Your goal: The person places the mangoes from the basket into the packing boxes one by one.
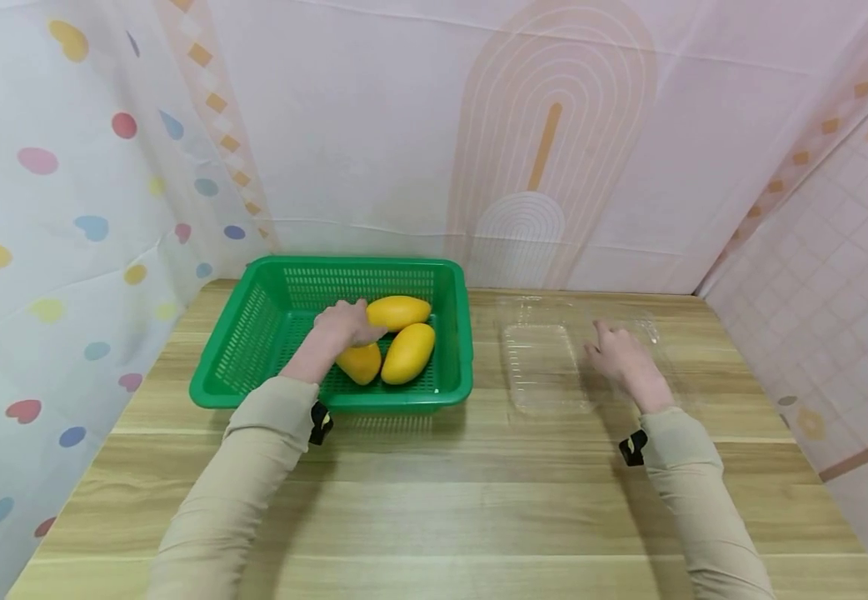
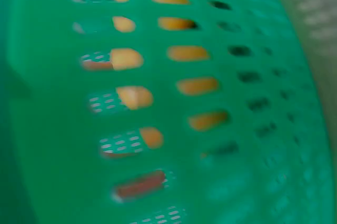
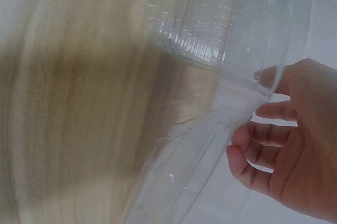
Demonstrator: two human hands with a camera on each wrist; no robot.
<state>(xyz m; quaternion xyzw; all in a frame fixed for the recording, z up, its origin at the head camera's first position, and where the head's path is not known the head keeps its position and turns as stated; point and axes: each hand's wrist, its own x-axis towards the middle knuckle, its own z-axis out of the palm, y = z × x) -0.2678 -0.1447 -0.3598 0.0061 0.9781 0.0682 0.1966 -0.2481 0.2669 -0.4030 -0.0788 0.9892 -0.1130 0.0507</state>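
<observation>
Wood-grain table (image 1: 441,500) before printed cloth (image 1: 366,125). Left hand (image 1: 344,323) over mangoes (image 1: 409,354) in a green basket (image 1: 404,400), grip indiscernible; right hand (image 1: 619,357) relaxed, fingers loosely bent beside a clear box (image 1: 542,367).

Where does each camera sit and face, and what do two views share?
Head: on the head, looking forward and down at green basket, yellow mangoes and clear container; left hand, right hand and sleeves show.
Left wrist: worn there, facing the basket's slotted side, blurred; no hand shows clearly.
Right wrist: worn there, facing clear container and table; right hand shows.
Shared: head and right wrist show the container.
</observation>
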